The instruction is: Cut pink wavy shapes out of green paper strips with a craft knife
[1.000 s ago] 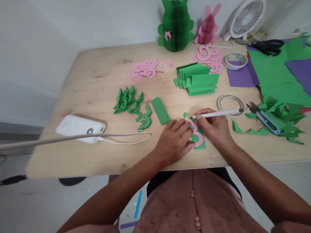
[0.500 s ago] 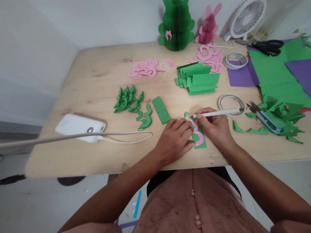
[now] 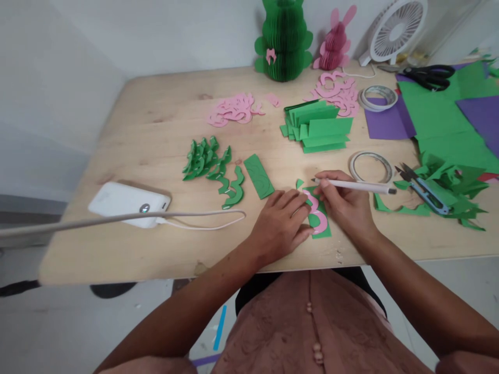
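My right hand (image 3: 345, 205) grips a white pen (image 3: 358, 185) between thumb and fingers. Its dark tip is just above the top edge of a green paper strip (image 3: 323, 228). A pink wavy paper template (image 3: 319, 219) lies on that strip. My left hand (image 3: 280, 223) rests flat with fingers stretched out, their tips pressing the template's left side and partly hiding it. Beside the fingers lies a small green scrap (image 3: 299, 183). To the left sits another green strip (image 3: 259, 176) bearing drawn curved lines.
Cut green wavy pieces (image 3: 234, 192) and a white power bank (image 3: 128, 203) with a cable lie to the left. Folded green strips (image 3: 319, 127) stand behind. On the right are a tape roll (image 3: 371, 167), blue snips (image 3: 424, 192), green scraps (image 3: 456, 182) and black scissors (image 3: 431, 75).
My right hand has turned the pen, its tip moving slightly up and right off the template's top and its back end swinging lower. My left hand stays in place.
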`<state>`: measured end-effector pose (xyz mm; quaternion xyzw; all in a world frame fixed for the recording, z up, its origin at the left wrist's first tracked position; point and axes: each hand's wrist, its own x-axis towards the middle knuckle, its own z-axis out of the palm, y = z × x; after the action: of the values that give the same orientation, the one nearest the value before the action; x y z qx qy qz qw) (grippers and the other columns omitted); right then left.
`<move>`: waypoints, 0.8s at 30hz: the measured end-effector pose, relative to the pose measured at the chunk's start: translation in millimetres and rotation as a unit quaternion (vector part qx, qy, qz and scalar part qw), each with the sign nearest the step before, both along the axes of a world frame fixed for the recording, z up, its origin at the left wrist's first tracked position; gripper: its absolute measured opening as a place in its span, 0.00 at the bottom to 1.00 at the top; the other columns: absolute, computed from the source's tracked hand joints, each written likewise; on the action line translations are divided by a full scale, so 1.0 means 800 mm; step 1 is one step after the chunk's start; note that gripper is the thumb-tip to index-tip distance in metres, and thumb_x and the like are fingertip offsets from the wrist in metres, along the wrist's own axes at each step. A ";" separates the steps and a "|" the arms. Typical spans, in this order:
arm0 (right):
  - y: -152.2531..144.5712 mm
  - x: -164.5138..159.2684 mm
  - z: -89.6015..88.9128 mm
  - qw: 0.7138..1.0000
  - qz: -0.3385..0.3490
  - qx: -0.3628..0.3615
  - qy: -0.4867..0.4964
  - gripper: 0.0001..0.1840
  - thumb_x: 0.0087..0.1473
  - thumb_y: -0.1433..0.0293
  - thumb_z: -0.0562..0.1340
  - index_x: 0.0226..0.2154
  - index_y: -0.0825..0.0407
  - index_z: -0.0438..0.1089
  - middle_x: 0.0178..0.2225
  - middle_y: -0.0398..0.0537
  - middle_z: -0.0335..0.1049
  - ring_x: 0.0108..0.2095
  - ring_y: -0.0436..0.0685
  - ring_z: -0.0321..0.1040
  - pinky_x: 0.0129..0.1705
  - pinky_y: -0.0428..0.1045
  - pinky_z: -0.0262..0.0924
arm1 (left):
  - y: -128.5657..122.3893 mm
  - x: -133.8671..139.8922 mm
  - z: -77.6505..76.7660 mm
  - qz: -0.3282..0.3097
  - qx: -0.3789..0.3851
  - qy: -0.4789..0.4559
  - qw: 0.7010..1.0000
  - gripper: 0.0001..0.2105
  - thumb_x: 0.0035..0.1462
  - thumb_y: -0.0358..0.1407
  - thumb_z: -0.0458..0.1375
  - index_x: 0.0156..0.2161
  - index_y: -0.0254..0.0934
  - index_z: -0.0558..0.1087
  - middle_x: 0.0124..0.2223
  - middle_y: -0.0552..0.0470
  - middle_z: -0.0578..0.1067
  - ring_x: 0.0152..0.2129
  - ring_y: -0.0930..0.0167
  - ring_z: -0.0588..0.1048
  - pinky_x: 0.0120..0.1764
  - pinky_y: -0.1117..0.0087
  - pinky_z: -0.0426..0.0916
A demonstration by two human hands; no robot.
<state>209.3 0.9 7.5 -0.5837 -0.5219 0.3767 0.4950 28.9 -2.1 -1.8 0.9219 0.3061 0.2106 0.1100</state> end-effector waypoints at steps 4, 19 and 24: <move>-0.013 0.005 0.017 0.999 0.019 0.014 -0.038 0.14 0.61 0.60 0.59 0.45 0.49 0.72 0.31 0.45 0.76 0.30 0.52 0.72 0.33 0.49 0.68 | 0.000 0.000 -0.001 -0.002 0.004 0.000 1.000 0.15 0.65 0.43 0.54 0.49 0.34 0.72 0.54 0.44 0.73 0.55 0.59 0.67 0.57 0.55 0.61; -0.075 0.031 -0.009 0.901 0.098 0.178 -0.384 0.15 0.59 0.74 0.60 0.49 0.49 0.69 0.40 0.52 0.77 0.40 0.59 0.74 0.42 0.55 0.68 | 0.000 0.000 -0.002 -0.002 0.016 -0.005 1.000 0.16 0.65 0.43 0.53 0.49 0.32 0.71 0.53 0.43 0.74 0.54 0.59 0.67 0.56 0.55 0.61; -0.075 0.027 -0.006 0.865 0.106 0.201 -0.447 0.15 0.60 0.77 0.57 0.48 0.52 0.70 0.35 0.53 0.76 0.36 0.59 0.71 0.40 0.55 0.66 | 0.001 0.000 -0.002 -0.003 0.012 0.000 1.000 0.16 0.65 0.43 0.53 0.50 0.33 0.71 0.54 0.43 0.74 0.54 0.59 0.67 0.56 0.55 0.61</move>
<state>230.5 -59.2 2.8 -0.5185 -0.8105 0.0121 0.2721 28.7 -1.7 -3.3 0.9240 0.3013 0.2133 0.0997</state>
